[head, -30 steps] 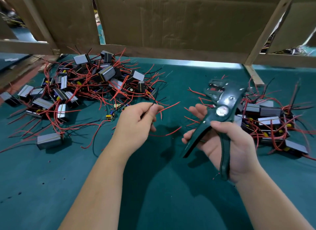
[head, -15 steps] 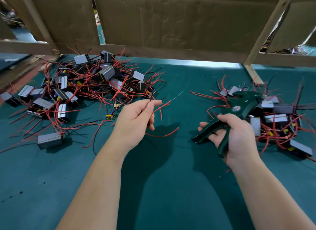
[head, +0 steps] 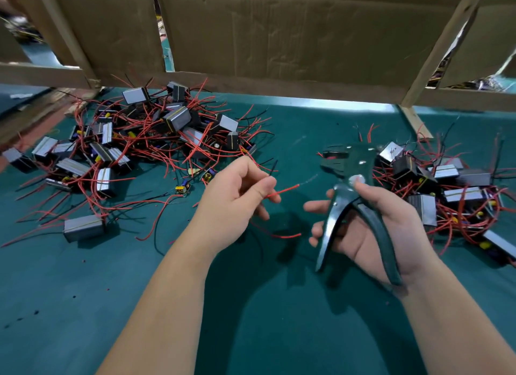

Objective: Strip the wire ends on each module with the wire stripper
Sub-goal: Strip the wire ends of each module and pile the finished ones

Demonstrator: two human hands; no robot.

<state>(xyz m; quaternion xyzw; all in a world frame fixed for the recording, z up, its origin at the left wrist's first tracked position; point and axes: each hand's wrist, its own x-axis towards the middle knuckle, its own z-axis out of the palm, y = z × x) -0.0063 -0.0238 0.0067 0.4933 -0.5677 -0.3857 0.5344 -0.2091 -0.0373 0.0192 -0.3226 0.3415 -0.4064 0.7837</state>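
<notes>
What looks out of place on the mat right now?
A small bare circuit board lies on the green mat at the edge of the left pile, without the grey casing its neighbours have.

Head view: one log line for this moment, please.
left hand: pinches red wire, tip looks bare | right hand: holds stripper, handles spread | stripper: clear of wire | modules: left pile, right pile
</notes>
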